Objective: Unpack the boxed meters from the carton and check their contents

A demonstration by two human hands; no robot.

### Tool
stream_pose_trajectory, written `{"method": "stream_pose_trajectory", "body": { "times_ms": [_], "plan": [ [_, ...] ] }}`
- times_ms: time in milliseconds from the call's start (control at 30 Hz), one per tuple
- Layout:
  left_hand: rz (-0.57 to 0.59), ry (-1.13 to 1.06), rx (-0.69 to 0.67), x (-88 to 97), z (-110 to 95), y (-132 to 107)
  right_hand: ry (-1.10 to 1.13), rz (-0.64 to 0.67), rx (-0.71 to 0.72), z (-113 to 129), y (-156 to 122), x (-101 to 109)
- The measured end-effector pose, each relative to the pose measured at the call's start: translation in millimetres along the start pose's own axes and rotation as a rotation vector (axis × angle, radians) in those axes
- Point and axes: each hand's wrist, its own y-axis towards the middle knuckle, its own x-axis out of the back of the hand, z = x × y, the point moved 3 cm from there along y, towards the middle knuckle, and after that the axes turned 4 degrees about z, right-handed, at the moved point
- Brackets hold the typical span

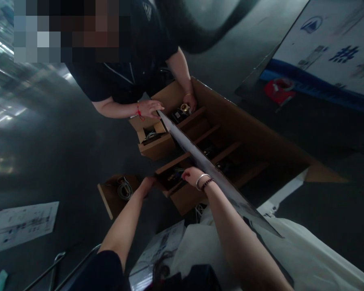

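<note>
My right hand (pixel 192 178) is closed in a pinch over a small open cardboard box (pixel 186 200). Thin greenish wires (pixel 179 170) meet its fingertips, above dark parts inside the box. At the left end of that box is my left hand (pixel 148 184), its fingers lost in shadow, so its grip is unclear. A long, thin sheet panel (pixel 197 155) stands on edge just beyond my right hand and runs along my right forearm. Left of my left hand, another open cardboard box (pixel 109 200) contains a coiled grey cable (pixel 125 189).
Opposite, a co-worker's hand (pixel 150 108) rests at the panel's far end; their other hand (pixel 190 102) touches a brass-coloured fitting (pixel 185 108) inside a large divided carton (pixel 245 117). A red tape dispenser (pixel 279 91) lies at right. White plastic sheeting (pixel 197 242) is close to me.
</note>
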Motion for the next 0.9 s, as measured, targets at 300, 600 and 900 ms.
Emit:
{"method": "stream_pose_trajectory", "body": {
  "times_ms": [300, 600, 900],
  "plan": [
    [0.028, -0.219, -0.168, 74.4, -52.4, -152.4, -0.160, 0.085, 0.341, 67.5, -3.6, -60.3],
    [0.067, -0.340, -0.144, 89.6, -70.8, -263.2, -0.356, 0.090, 0.810, 129.5, -59.7, -121.9],
    [0.073, -0.439, -0.187, 91.8, -83.6, -284.2, 0.214, -0.054, 0.855, 99.1, -82.4, -35.7]
  ]
}}
